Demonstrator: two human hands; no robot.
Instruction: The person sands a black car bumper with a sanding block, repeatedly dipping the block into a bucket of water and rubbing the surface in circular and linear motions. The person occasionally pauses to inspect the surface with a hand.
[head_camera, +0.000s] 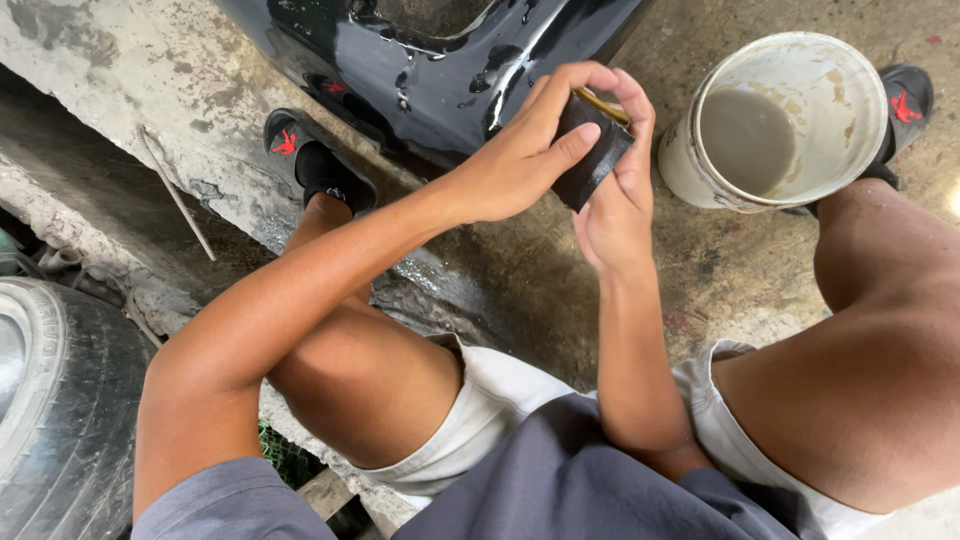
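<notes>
Big glossy black panel (430, 60), wet with droplets, sits just beyond both hands. Right of them there's a dirty white bucket (775, 120) with murky grey water in it. Left hand (515, 165) is curled around a small dark block (592, 150), thumb pressed along its face. Right hand (615, 205) cups the same block from underneath, fingers wrapped over the top edge.

A worn tyre (50, 400) lies left of 2 black sandals (318, 160).

no packages, labels, signs, screens.
</notes>
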